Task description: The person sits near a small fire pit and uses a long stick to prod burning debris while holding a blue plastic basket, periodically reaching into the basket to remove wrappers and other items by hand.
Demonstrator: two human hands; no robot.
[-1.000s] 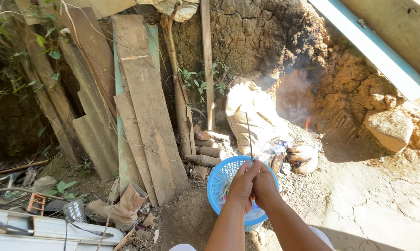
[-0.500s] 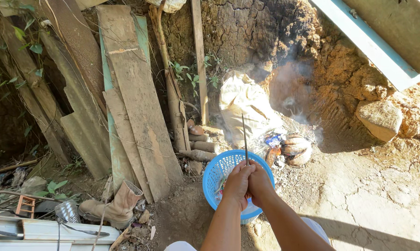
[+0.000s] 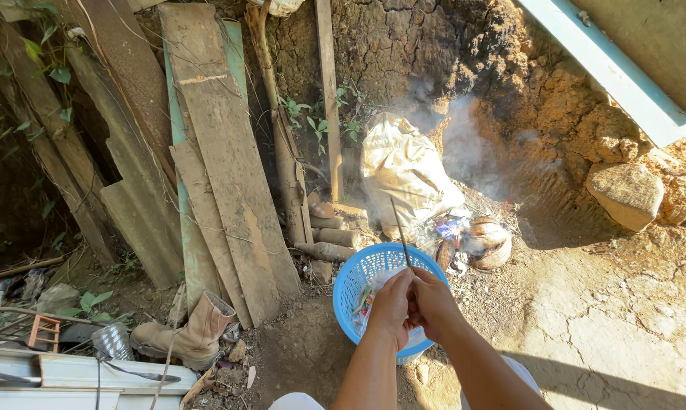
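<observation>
Low in the middle of the frame, the left hand (image 3: 391,305) and right hand (image 3: 432,302) press together, fingers pinched around a thin stick (image 3: 400,231) held upright over the blue basket (image 3: 356,279), clear of the smoking pile (image 3: 472,239) beyond.

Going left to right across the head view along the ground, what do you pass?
Clear plastic bottle → tan boot → leaning wooden planks → blue basket under the hands gripping a thin stick → smoking coconut husks → large rock.

Earth bank (image 3: 403,45) — weathered planks (image 3: 221,167) leaning against it; cracked dirt ground (image 3: 624,319), sunlit — smoke (image 3: 464,144) drifting.
</observation>
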